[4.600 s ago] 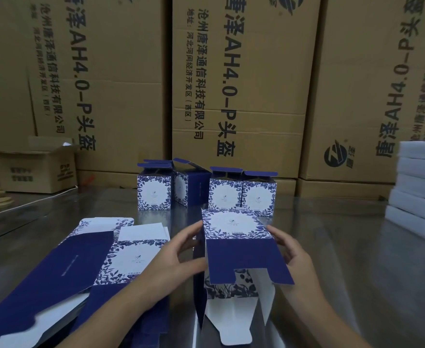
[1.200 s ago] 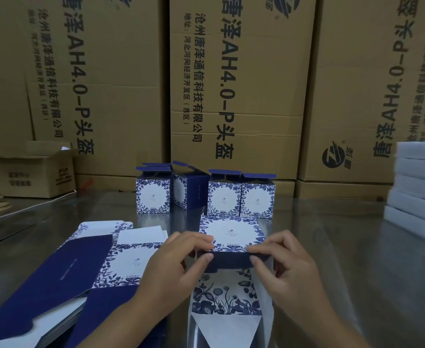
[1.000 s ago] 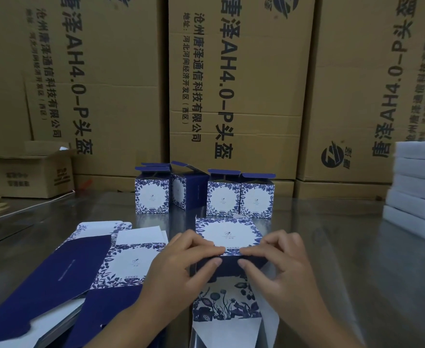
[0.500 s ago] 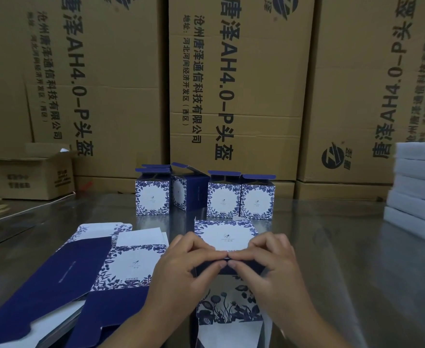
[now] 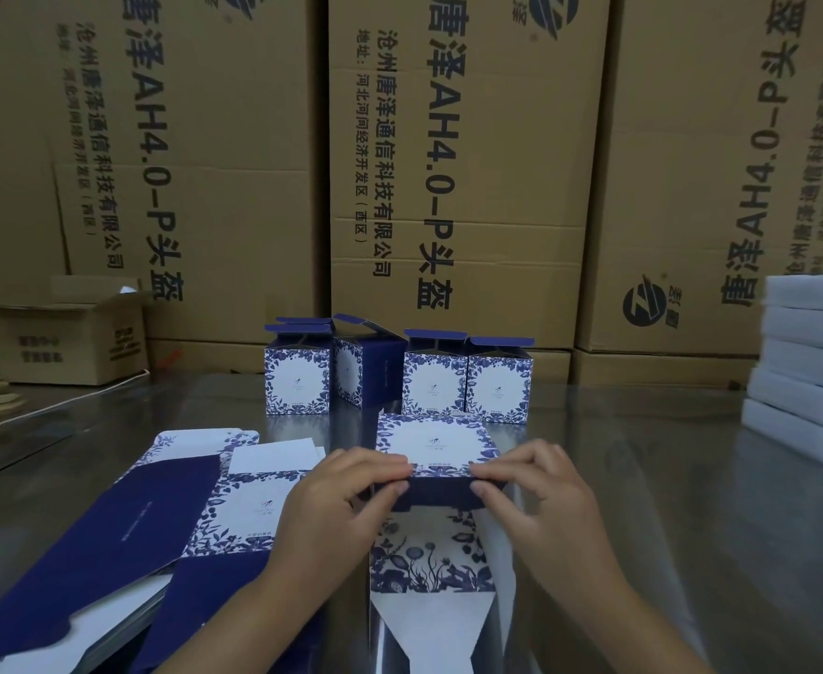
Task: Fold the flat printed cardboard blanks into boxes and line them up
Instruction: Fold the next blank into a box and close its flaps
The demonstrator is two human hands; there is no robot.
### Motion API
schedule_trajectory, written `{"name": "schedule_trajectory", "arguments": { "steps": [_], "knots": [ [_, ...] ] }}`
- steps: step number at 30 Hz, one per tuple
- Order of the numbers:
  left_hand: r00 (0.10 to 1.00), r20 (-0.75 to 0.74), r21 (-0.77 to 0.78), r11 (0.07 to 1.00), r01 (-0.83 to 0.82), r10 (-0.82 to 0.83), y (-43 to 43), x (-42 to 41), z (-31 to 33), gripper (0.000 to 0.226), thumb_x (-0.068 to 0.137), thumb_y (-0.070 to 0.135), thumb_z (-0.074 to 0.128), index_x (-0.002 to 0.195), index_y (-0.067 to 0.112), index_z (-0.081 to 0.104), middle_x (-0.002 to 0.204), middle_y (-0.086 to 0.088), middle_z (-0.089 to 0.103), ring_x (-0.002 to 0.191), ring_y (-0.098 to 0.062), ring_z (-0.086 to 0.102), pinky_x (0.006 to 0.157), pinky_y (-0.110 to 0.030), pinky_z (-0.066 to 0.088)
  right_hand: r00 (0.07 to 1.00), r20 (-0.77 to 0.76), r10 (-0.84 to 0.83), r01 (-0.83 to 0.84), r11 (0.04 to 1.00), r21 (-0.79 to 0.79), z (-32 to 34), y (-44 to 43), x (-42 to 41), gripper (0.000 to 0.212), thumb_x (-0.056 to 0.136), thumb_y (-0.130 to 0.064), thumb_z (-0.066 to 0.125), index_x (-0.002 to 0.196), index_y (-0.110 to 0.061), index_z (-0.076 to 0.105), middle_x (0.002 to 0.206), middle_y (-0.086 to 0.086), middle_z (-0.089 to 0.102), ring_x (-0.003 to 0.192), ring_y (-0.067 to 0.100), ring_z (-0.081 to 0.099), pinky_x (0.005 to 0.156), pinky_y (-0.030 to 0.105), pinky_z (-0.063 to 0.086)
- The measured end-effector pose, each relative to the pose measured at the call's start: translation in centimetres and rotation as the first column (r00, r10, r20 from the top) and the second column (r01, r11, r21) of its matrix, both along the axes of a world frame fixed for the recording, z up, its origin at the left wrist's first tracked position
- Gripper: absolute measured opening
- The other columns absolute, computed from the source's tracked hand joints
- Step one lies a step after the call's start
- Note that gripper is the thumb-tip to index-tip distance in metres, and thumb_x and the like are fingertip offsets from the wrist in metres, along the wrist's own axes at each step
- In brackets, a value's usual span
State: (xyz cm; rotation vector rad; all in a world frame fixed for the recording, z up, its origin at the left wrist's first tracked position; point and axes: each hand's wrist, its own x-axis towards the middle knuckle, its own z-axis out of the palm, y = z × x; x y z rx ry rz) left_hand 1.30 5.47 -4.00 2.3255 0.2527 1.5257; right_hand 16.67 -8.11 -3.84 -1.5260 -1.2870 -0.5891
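A half-formed blue-and-white floral box [image 5: 436, 445] lies on its side in front of me on the shiny table [image 5: 642, 479]. My left hand [image 5: 336, 503] and my right hand [image 5: 535, 493] pinch its near top edge from either side, thumbs on the dark blue flap [image 5: 438, 496]. A floral flap with a white tongue [image 5: 429, 576] hangs open toward me. Several folded boxes [image 5: 467, 386] stand in a row at the back, lids up. A stack of flat blanks [image 5: 156, 518] lies at the left.
Large brown cartons [image 5: 463, 163] wall off the back of the table. A small open carton [image 5: 69, 338] sits at the far left. White foam blocks [image 5: 808, 372] are stacked at the right edge.
My hands folded the dark blue flap down against the box, met at its middle, and have now slid apart toward the corners of the near edge.
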Motion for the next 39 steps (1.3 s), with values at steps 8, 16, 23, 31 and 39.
{"name": "schedule_trajectory", "arguments": {
  "steps": [8,16,23,31,39],
  "knots": [
    [0.999,0.005,0.001,0.999,-0.036,0.036,0.5,-0.2,-0.1,0.023,0.074,0.005,0.077,0.091,0.021,0.077,0.095,0.016,0.071,0.089,-0.001,0.064,0.081,-0.025,0.051,0.996,0.063,-0.064,0.065,0.998,-0.014,-0.1,0.1,0.7,0.024,0.072,-0.007,0.079,0.088,-0.025,0.076,0.076,-0.017,0.058,0.08,-0.001,0.047,0.074,0.013,0.037],
    [0.998,0.047,0.068,0.997,-0.036,0.033,1.3,-0.6,-0.1,0.024,0.07,0.002,0.08,0.089,0.015,0.077,0.095,0.011,0.072,0.089,0.006,0.063,0.075,-0.013,0.052,0.993,0.084,-0.082,0.078,0.996,0.045,-0.5,-0.1,1.4,0.019,0.074,-0.011,0.076,0.086,-0.024,0.074,0.078,-0.018,0.055,0.08,0.0,0.048,0.075,0.01,0.037],
    [0.997,0.064,0.076,0.996,-0.056,0.052,1.5,-0.4,-0.3,0.011,0.074,0.014,0.072,0.084,0.016,0.076,0.092,0.012,0.072,0.087,0.007,0.063,0.069,-0.011,0.051,0.994,0.082,-0.068,0.063,0.996,0.055,-0.7,0.0,1.0,0.017,0.076,-0.017,0.066,0.09,-0.024,0.074,0.08,-0.019,0.054,0.082,-0.001,0.049,0.075,0.005,0.036],
    [0.995,0.057,0.075,0.994,-0.084,0.079,1.5,-0.6,-0.3,0.008,0.076,0.02,0.069,0.081,0.021,0.075,0.091,0.019,0.07,0.083,0.008,0.063,0.062,-0.007,0.045,0.995,0.082,-0.06,0.055,0.997,0.057,-0.8,-0.1,0.6,0.019,0.077,-0.014,0.064,0.092,-0.019,0.074,0.082,-0.015,0.054,0.084,0.0,0.05,0.077,0.005,0.036],
    [0.995,0.046,0.102,0.99,-0.095,0.09,1.2,-0.6,-0.3,0.011,0.081,0.026,0.064,0.085,0.022,0.074,0.092,0.019,0.069,0.08,0.01,0.06,0.065,-0.006,0.046,0.993,0.066,-0.097,0.092,0.993,0.073,-1.2,0.0,0.6,0.021,0.078,-0.016,0.062,0.096,-0.021,0.071,0.091,-0.016,0.054,0.089,-0.002,0.048,0.079,0.003,0.035]
  ]
}}
